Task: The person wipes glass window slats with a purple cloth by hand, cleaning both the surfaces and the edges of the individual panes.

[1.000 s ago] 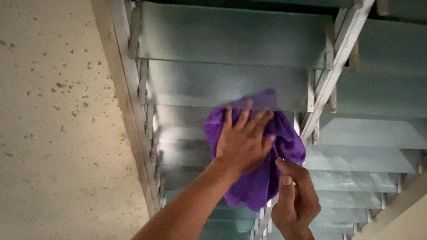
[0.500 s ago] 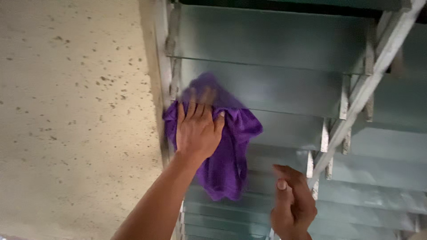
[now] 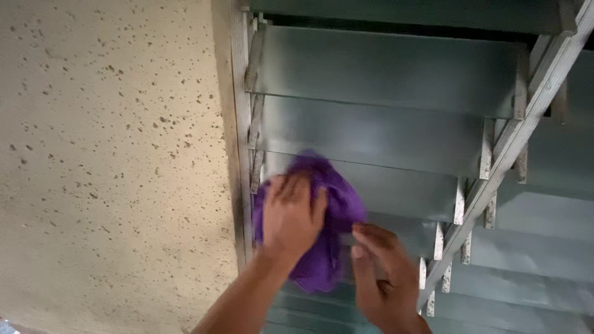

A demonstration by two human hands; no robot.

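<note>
My left hand (image 3: 291,213) presses a purple cloth (image 3: 337,204) flat against a glass louvre slat (image 3: 396,185), close to the window's left frame (image 3: 242,142). The cloth bunches under my palm and hangs down below it. My right hand (image 3: 380,278) is just to the right and lower, its thumb and fingers pinched on the edge of the slat beside the cloth. Both forearms rise from the bottom of the view.
Several greenish glass slats (image 3: 383,68) are stacked in a pale metal frame. A diagonal metal bar (image 3: 513,142) with slat clips divides them from the panel on the right. A speckled beige wall (image 3: 111,161) fills the left side.
My left hand slid the cloth from the slat's middle to the left frame, then down one slat. My right hand rose and closed on the slat's edge. The view shifted.
</note>
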